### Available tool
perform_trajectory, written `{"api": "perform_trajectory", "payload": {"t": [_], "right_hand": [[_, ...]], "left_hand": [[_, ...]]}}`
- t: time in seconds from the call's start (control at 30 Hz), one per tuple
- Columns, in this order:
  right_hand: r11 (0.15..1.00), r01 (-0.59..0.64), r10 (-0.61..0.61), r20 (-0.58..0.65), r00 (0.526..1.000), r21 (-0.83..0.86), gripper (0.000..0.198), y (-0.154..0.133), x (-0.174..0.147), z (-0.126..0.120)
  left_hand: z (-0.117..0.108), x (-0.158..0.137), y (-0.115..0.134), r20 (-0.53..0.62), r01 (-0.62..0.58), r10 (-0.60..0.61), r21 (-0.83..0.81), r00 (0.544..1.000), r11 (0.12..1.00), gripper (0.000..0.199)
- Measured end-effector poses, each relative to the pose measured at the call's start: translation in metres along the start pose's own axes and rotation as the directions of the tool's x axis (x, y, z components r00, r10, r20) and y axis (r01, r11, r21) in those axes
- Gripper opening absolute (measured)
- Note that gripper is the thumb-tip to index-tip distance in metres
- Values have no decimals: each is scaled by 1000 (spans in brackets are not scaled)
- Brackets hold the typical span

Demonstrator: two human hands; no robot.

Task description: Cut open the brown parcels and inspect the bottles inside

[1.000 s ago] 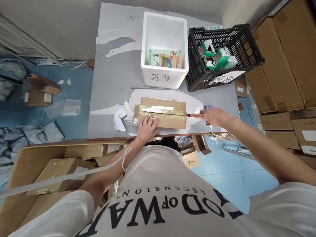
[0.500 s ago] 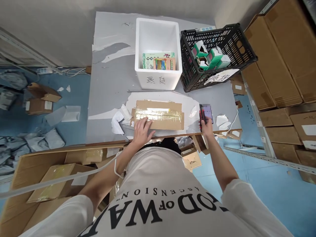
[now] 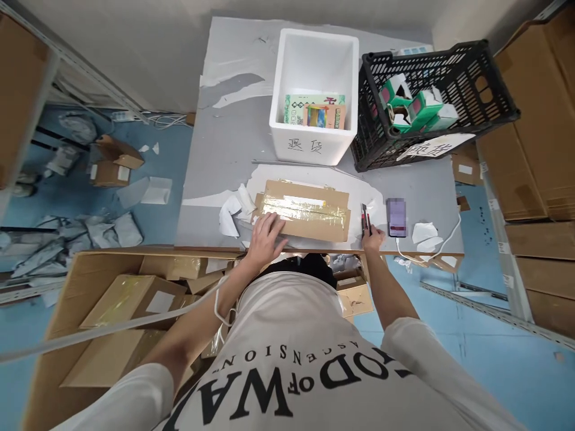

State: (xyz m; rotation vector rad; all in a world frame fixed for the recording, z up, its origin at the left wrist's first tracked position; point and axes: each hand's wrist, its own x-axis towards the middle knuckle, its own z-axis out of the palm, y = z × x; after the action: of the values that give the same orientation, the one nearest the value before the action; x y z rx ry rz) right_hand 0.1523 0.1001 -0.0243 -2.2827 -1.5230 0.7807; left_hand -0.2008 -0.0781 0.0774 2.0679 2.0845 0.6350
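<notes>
A flat cardboard box (image 3: 309, 228) lies on the table near its front edge, with shiny clear tape along its top and a white label. My left hand (image 3: 266, 239) rests on the box's left front corner, fingers spread and not gripping. To the right of the box, my right hand (image 3: 372, 238) is closed around the lower end of a slim black-and-red box cutter (image 3: 365, 218), which points away from me. Just right of that hand lies a phone (image 3: 396, 216) with its screen lit and a white cable plugged in.
Behind the box stand a white foam bin (image 3: 314, 146) holding colourful printed packs and a black plastic crate (image 3: 381, 149) with green cartons. Torn paper (image 3: 230, 214) lies left of the box. A large open carton (image 3: 58, 335) of parcels stands at lower left. Boxes (image 3: 539, 245) are stacked at right.
The right hand has moved left with the box cutter, away from the phone and closer to the box. The left hand stays on the box. The view has turned slightly left.
</notes>
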Motion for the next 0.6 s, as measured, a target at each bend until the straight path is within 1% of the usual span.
{"api": "perform_trajectory", "payload": {"t": [0.03,0.07,0.1,0.13,0.17,0.2,0.23,0.27,0.3,0.33,0.37,0.43,0.5,0.53,0.6], "right_hand": [[1000,2,-2,-26,1000,-4,60,-4,-2,-1],[1000,18,-17,-49,999,11,63,-10,-5,-3],[998,50,-47,-62,997,49,65,-15,-8,-5],[989,96,-90,-59,994,110,67,-21,-12,-7],[972,146,-142,-36,989,186,69,-27,-17,-8],[946,188,-197,10,980,263,70,-32,-22,-10],[922,210,-244,66,968,326,72,-37,-28,-12],[904,215,-278,124,953,370,74,-41,-34,-13],[896,208,-296,180,938,393,76,-45,-40,-14],[897,194,-301,227,926,398,78,-48,-45,-14],[902,178,-295,262,919,393,79,-50,-50,-14],[910,141,-270,300,915,390,81,-54,-57,-14],[903,96,-244,317,917,419,83,-56,-62,-13],[894,71,-233,322,918,443,83,-56,-64,-11],[875,30,-216,335,917,483,83,-56,-67,-9]], "left_hand": [[0,-7,-8,-25,39,-39,-19,999,999,54],[1,-14,-19,-60,110,-112,-40,992,993,57],[2,-20,-32,-105,216,-222,-67,969,974,61],[4,-23,-48,-158,356,-368,-98,916,929,66],[7,-24,-64,-187,511,-528,-136,828,849,72],[10,-21,-81,-186,653,-677,-177,712,736,82],[13,-14,-96,-155,764,-793,-213,589,609,95],[17,-3,-110,-93,838,-870,-237,484,491,109],[21,10,-121,-31,888,-921,-254,388,383,120],[26,25,-130,11,915,-949,-269,316,301,124],[31,40,-136,34,928,-964,-281,265,245,125],[41,67,-140,93,950,-974,-259,204,175,121],[52,85,-139,125,972,-979,-190,159,134,109],[56,89,-137,119,980,-982,-151,146,128,98],[63,88,-135,70,985,-986,-89,153,147,70]]}}
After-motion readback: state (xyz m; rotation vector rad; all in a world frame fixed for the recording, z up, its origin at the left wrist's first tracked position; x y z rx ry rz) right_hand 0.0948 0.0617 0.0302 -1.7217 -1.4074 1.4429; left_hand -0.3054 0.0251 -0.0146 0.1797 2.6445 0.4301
